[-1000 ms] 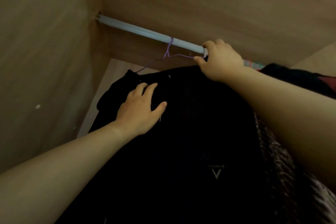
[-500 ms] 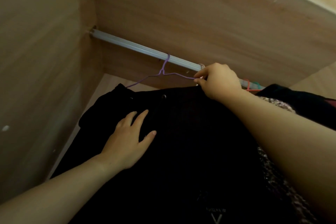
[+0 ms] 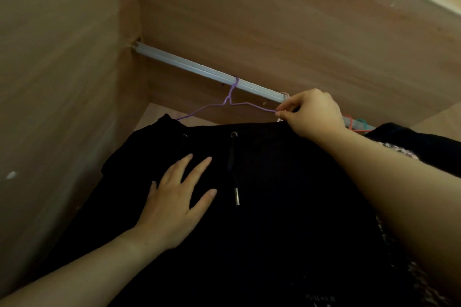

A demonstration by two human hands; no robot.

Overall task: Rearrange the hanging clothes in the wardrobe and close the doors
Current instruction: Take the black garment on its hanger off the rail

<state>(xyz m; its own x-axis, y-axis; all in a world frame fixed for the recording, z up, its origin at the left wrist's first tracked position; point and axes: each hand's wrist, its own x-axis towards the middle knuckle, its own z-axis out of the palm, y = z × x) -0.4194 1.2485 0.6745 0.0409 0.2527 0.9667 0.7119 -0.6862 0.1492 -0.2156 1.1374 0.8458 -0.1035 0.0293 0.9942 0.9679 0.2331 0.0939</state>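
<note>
head view: i judge i'm mid-rearranging, my right hand (image 3: 314,112) pinching the purple hanger (image 3: 232,102) on the rail (image 3: 189,67), my left hand (image 3: 174,202) flat and open on the black hoodie (image 3: 274,194), doors not yet closed.

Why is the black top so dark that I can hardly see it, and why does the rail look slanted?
Head view: dim wardrobe light swallows the black hoodie, leaving only its drawstring tip glinting; the wide lens and tilted head slant the rail; the wood panels look soft, slightly blurred.
</note>
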